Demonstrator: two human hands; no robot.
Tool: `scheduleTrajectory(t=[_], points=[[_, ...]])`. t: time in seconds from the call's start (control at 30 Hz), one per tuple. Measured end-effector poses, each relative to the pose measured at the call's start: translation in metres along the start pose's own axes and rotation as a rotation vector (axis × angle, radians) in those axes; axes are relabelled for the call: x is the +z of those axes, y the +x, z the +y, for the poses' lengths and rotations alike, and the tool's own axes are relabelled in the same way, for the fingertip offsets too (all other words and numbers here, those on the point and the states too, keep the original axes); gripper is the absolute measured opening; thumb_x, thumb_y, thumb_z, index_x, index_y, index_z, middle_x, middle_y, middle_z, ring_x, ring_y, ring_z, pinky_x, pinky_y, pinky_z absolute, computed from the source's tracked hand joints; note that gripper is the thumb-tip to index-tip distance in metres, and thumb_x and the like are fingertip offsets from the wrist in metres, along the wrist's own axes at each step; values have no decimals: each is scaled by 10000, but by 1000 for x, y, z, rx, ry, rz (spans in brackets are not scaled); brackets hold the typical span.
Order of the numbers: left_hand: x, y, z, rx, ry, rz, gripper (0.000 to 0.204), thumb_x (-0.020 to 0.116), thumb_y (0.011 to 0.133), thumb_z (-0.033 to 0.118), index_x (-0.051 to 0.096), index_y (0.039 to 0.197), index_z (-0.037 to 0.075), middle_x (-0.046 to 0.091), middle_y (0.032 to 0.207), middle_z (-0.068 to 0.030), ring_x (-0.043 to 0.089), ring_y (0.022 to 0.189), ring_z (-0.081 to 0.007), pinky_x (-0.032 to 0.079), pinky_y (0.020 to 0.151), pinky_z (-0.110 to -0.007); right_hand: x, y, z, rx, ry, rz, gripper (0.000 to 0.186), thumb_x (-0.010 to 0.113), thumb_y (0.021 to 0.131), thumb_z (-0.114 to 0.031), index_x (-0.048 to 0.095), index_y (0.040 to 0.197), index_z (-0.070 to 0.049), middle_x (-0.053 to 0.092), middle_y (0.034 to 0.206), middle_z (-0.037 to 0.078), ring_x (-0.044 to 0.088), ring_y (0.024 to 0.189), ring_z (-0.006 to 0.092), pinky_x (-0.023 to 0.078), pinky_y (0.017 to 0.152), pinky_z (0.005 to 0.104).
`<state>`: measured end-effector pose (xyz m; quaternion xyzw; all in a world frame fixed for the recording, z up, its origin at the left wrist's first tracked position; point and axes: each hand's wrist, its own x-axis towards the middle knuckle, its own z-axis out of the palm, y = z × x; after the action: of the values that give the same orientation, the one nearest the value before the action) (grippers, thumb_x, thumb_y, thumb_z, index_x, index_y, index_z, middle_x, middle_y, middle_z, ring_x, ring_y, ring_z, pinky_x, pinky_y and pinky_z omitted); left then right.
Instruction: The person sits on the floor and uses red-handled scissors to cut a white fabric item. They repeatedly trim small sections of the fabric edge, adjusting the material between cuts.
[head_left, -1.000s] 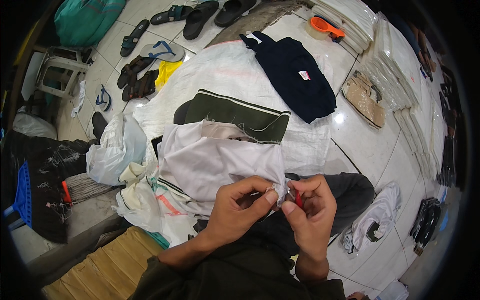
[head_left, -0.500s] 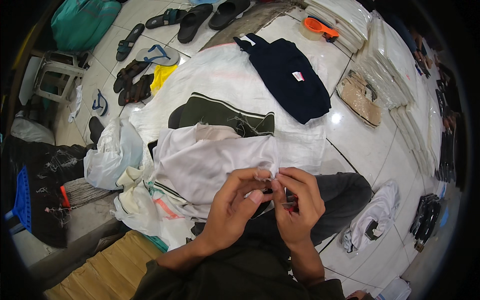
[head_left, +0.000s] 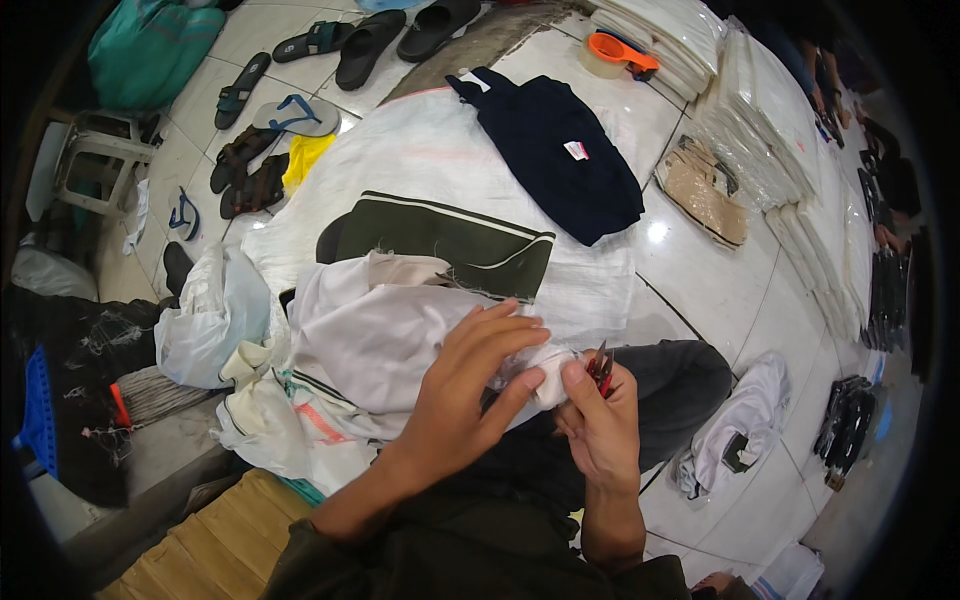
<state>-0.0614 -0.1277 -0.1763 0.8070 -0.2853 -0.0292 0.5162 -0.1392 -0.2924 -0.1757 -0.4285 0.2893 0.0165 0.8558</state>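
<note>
- Left hand (head_left: 455, 385): fingers stretched out and apart, thumb against a white bunched cloth (head_left: 550, 377); cannot tell whether it grips, as the far side is hidden
- Right hand (head_left: 605, 425): curled round red snips (head_left: 603, 367), blades upward, its thumb also on the bunched cloth; most of the handle lies out of sight in the fingers
- White garment (head_left: 365, 320) spread just left of the hands; the left hand covers where it might join the bunched cloth
- Dark green ribbed piece (head_left: 440, 240) beyond it, near edge partly covered, loose threads along it
- Navy cloth (head_left: 560, 160) farther off, on a white sheet (head_left: 400, 140)
- Black slippers (head_left: 440, 28) cut off at the top edge
- Dark shapes at the right rim, too dim to make out
</note>
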Motion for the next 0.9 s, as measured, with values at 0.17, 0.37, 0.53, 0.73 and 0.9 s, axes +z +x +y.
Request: scheduleTrajectory(t=[0.17, 0.37, 0.53, 0.73, 0.9], points=[[-7, 16, -11, -77, -202, -182, 129, 734, 972, 82, 734, 1070, -2, 779, 1021, -125, 754, 923, -269, 492, 1115, -488, -7, -10, 0, -39, -50, -27, 214, 748, 1023, -190, 696, 1029, 18, 569, 702, -45, 382, 528, -7, 252, 469, 216], [-3, 28, 12, -296, -123, -31, 120, 777, 917, 35, 754, 1033, 13, 748, 955, -109, 723, 847, -260, 560, 868, -389, -11, -14, 3, -57, 1, -56, 149, 713, 1027, -109, 710, 1079, 31, 562, 694, -49, 372, 529, -7, 230, 474, 217], [-2, 20, 29, 63, 205, 257, 212, 853, 821, 10, 783, 1016, 52, 713, 951, -73, 662, 800, -232, 520, 676, -345, -10, -18, 2, -83, 50, -42, 123, 692, 1029, -77, 710, 1082, 32, 541, 675, -62, 370, 534, -7, 225, 478, 216], [-2, 5, 33, 147, 135, 36, 224, 847, 813, 57, 764, 1022, 65, 722, 973, -28, 670, 812, -217, 539, 672, -322, -7, -22, -3, -130, -160, -16, 98, 694, 1017, -51, 735, 992, 34, 565, 683, -67, 389, 552, -14, 246, 502, 219], [-1, 4, 29, 57, 65, -30, 149, 807, 866, 57, 743, 1000, 66, 739, 949, -43, 706, 817, -231, 557, 682, -337, -5, -22, -3, -177, -308, -3, 116, 694, 1017, -59, 730, 949, 28, 571, 682, -63, 392, 548, -12, 254, 501, 223]])
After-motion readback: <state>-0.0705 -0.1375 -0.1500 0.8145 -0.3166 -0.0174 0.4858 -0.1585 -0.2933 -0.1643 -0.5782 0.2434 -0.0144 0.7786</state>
